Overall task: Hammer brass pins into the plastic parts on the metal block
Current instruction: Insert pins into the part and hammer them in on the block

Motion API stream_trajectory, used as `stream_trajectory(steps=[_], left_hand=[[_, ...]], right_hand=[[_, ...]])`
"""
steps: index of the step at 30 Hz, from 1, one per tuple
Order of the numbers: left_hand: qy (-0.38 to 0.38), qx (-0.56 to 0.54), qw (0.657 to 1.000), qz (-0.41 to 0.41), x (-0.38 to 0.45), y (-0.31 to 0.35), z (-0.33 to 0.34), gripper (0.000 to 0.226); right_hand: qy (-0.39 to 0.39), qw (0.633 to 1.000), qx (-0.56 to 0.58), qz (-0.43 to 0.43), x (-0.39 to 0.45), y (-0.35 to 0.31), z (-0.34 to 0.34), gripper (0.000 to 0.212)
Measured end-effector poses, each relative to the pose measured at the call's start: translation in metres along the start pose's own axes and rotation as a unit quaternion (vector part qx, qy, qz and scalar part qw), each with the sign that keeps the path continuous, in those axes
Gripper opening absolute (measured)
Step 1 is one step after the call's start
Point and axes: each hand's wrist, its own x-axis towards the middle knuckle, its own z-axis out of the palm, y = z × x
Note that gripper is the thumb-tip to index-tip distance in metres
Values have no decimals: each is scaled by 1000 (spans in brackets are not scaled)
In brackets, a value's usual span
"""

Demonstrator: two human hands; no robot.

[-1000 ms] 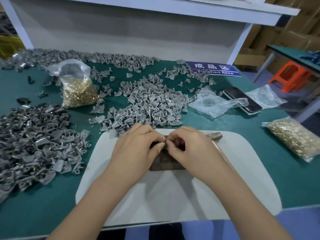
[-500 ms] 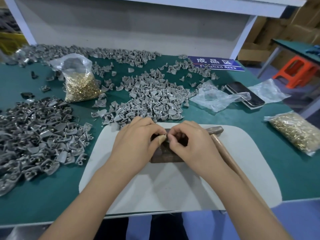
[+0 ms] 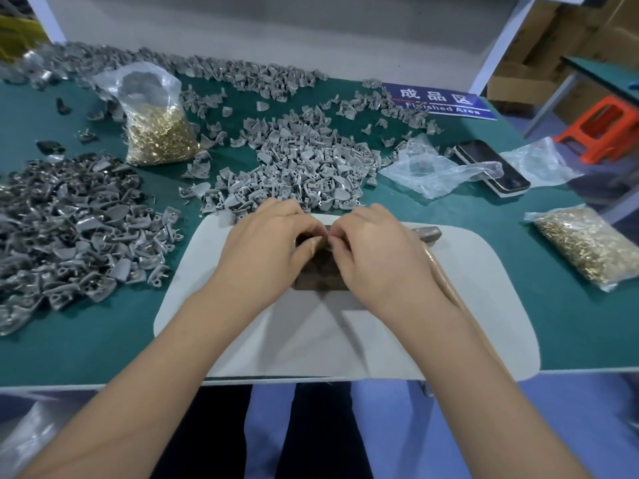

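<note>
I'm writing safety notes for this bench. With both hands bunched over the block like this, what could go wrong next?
1. Both hands, left hand and right hand, pinch something small over the block; fingertips could get struck if hammering starts before they clear.
2. The hammer lies under the right forearm, so it may be knocked.
3. The phone sits among loose parts and bags, where it could get scratched.

Blue sign (image 3: 438, 102), flat on the green bench (image 3: 553, 305), far right: white "成品区" over "Finished Area", partly covered.
</note>
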Motion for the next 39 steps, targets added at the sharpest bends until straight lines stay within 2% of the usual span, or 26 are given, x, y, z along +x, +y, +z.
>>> stream_trajectory(steps=[2, 6, 11, 17, 23, 30, 35, 37, 39], left_hand=[[7, 2, 1000, -3, -1, 1, 1, 14], [8, -12, 1000, -8, -4, 3, 1, 13], [8, -11, 1000, -19, -5, 3, 1, 11], [18, 7, 999, -40, -9, 4, 0, 8], [27, 38, 998, -37, -9, 6, -1, 10], [35, 41, 998, -39, -10, 4, 1, 12], [31, 18, 998, -42, -10, 4, 2, 10], [31, 18, 999, -38, -10, 4, 2, 10], [30, 12, 999, -35, -12, 3, 4, 9]], right_hand=[[-21, 998, -50, -13, 1, -4, -1, 16], [-50, 998, 43, 18, 4, 2, -9, 16], [-53, 997, 54, 34, 7, 1, -7, 15], [40, 984, 160, 67, -6, 3, 10, 9], [107, 972, 200, 68, -13, 3, 19, 9], [131, 969, 196, 71, -16, 2, 25, 10], [115, 969, 214, 39, -19, 5, 23, 6], [138, 958, 242, 69, -25, 15, 16, 8], [198, 949, 201, 141, -37, 31, 10, 15]])
